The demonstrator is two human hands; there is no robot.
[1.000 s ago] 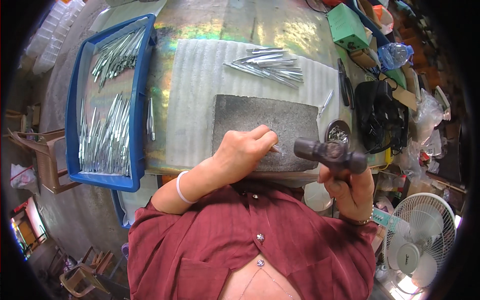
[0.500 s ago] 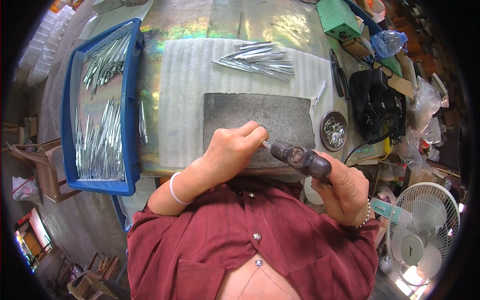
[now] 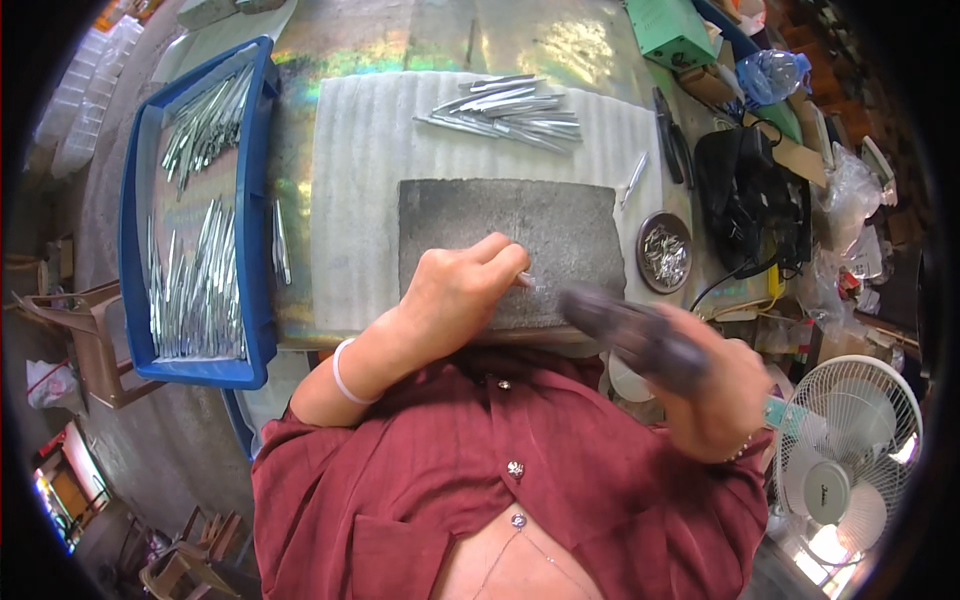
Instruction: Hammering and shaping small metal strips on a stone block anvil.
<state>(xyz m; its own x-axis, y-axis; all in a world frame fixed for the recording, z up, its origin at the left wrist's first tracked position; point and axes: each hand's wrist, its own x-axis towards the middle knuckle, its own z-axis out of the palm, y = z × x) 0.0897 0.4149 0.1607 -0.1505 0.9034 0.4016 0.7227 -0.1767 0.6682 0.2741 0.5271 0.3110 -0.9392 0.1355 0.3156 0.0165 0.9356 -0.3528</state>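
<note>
Hammer (image 3: 640, 340) clamped in right grip (image 3: 725, 395); left grip (image 3: 458, 290) pinches small metal piece (image 3: 525, 280).

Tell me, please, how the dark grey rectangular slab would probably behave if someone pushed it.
The slab looks stone-like, so it is likely rigid and rather heavy. Lying broad and flat, it seems unlikely to tip or roll. Its grainy face suggests little slipperiness, though the ribbed white foam sheet beneath might shift with it.

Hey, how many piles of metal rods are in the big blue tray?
2: the far pile and the near pile, at opposite ends of the blue tray. Some rods may be hidden under others.
</note>
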